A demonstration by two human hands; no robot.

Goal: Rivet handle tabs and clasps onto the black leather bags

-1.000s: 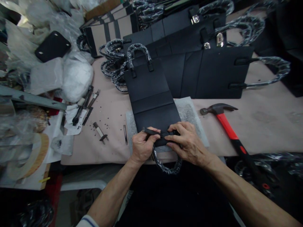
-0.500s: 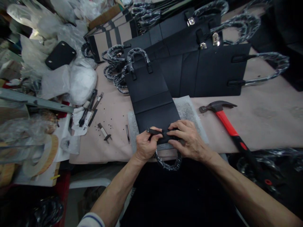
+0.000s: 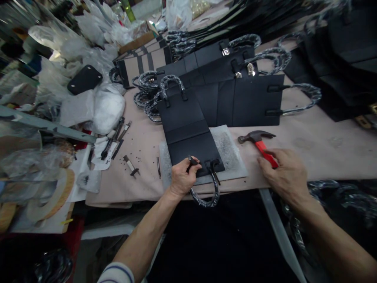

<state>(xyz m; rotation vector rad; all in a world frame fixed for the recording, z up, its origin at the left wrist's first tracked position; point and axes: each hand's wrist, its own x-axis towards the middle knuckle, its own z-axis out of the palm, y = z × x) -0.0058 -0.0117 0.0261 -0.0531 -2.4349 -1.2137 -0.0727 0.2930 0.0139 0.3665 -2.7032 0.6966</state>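
A flat black bag panel [image 3: 185, 129] lies on a grey foam pad [image 3: 228, 147] at the table's near edge. My left hand [image 3: 182, 179] pinches the left end of its near wrapped handle [image 3: 206, 198], which hangs over the edge. My right hand [image 3: 284, 173] lies on the red shaft of a hammer [image 3: 259, 141] to the right of the pad, fingers curling over it.
More black bag panels [image 3: 244, 102] with wrapped handles are stacked behind. Small punches and tools [image 3: 129, 165] lie left of the pad, with white plastic bags [image 3: 103, 106] beyond. A metal bar [image 3: 44, 125] sits at the far left.
My right hand has left the bag handle and moved right onto the hammer. The left hand keeps its grip. The camera has tilted up and shifted.
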